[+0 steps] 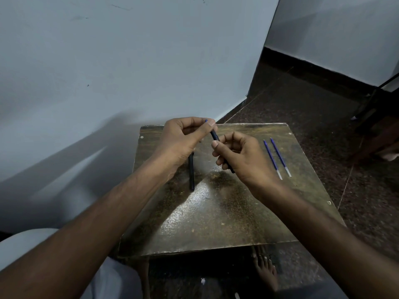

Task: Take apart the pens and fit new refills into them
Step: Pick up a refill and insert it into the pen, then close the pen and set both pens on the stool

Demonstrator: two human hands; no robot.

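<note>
Both hands hold one black pen [215, 135] tilted above the small table [226, 212]. My right hand [239, 156] wraps the pen's lower barrel. My left hand [183, 137] pinches the upper end, where a blue tip [206, 121] pokes out past the fingers. A second black pen [191, 171] lies on the table under my left wrist, pointing toward me. Two blue refills [277, 158] with clear ends lie side by side on the table's right part.
The table is a small worn square top with a glossy patch in the middle. A pale wall stands close behind and to the left. Dark speckled floor lies to the right. A bare foot [266, 270] shows below the table's front edge.
</note>
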